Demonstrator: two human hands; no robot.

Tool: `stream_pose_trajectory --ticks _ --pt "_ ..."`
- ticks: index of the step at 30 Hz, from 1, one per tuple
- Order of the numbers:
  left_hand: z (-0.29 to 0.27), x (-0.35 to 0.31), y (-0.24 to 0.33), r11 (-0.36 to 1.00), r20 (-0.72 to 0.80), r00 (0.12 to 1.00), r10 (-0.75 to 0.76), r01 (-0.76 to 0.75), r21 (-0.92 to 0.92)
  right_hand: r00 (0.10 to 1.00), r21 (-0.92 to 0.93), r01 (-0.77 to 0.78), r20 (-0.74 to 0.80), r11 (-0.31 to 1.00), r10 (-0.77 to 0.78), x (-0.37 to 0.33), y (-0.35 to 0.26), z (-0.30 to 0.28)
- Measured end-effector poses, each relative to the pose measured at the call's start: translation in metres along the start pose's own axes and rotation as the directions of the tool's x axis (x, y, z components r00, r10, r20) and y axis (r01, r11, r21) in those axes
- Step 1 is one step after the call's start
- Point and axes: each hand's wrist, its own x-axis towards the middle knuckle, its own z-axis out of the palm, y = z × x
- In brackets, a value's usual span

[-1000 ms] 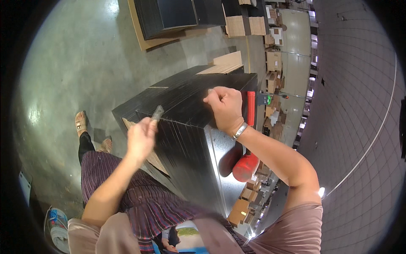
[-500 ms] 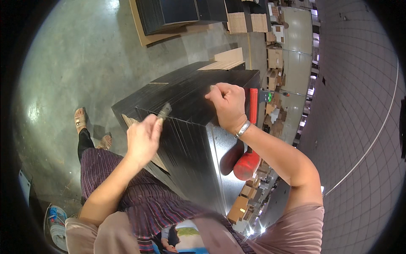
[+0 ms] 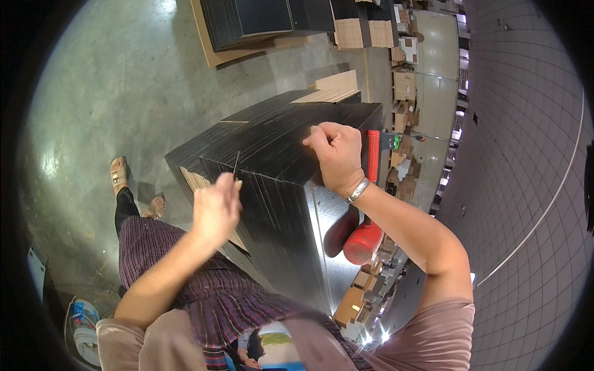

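My left hand [image 3: 216, 209] is closed around a thin flat scraper [image 3: 237, 162], turned nearly edge-on. Its blade lies at the corner edge of a tall stack of black panels [image 3: 266, 139], with many thin layers showing on the sides. My right hand [image 3: 337, 154] is curled into a fist against the same stack, a silver bracelet [image 3: 357, 189] at its wrist. Whatever its fingers may enclose is hidden. Beside that hand, a red mallet [image 3: 362, 242] lies on the stack's shiny surface, its ribbed red handle running behind my wrist.
More black panel stacks [image 3: 260, 18] stand on a brown board across the concrete floor [image 3: 124, 74]. Pale cardboard pieces [image 3: 337, 86] lie at the stack's far end. Cardboard boxes [image 3: 356, 303] line the right side. A person's sandalled foot [image 3: 119, 171] shows at left.
The scraper in my left hand has turned from showing its broad face to nearly edge-on, and that hand has shifted slightly. My right hand and the mallet stay in place.
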Motion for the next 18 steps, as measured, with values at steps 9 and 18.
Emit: stream_pose_trajectory --ticks 9,18 --pt "-0.010 0.009 0.044 0.998 -0.003 0.998 0.062 -0.062 -0.011 1.000 0.015 -0.015 0.007 1.000 0.015 -0.003 -0.001 -0.002" --pt "-0.014 0.003 0.047 0.989 -0.021 0.990 0.142 -0.143 -0.048 1.000 -0.008 0.025 0.002 1.000 -0.025 -0.002 -0.003 -0.002"
